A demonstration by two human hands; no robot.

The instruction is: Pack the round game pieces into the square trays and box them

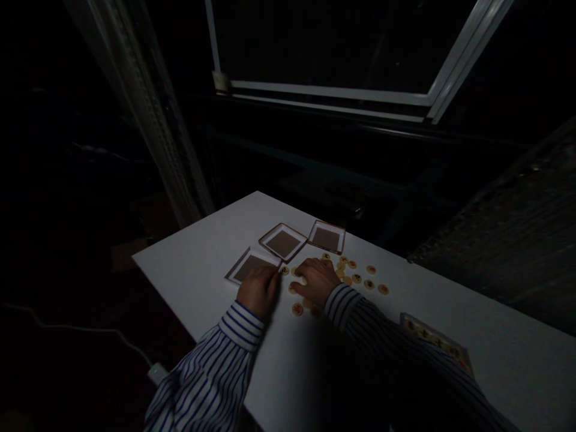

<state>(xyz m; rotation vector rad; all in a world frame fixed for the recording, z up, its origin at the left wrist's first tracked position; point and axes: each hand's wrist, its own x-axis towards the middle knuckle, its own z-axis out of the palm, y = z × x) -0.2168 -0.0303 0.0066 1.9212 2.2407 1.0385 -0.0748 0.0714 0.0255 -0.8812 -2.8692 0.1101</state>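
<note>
My left hand (258, 293) is closed at the near right corner of a shallow square box (237, 266) with a brown inside; its fingertips are partly hidden. My right hand (316, 279) reaches over a scatter of round Chinese chess pieces, thumb and fingers apart, its fingertips close to or touching some of them. One piece (284, 270) with a dark mark lies between the two hands. Another piece (297, 309), marked in red, lies below the right hand. More pieces (369, 284) spread to the right, some with dark marks, some red. The right palm hides part of the group.
Two more shallow boxes (282, 225) (326, 248) lie along the back of the white table (189, 264). A box holding chess pieces (438, 342) is at the right, partly behind my right sleeve. A white cable (81, 329) runs at the left. A window frame (333, 91) stands beyond.
</note>
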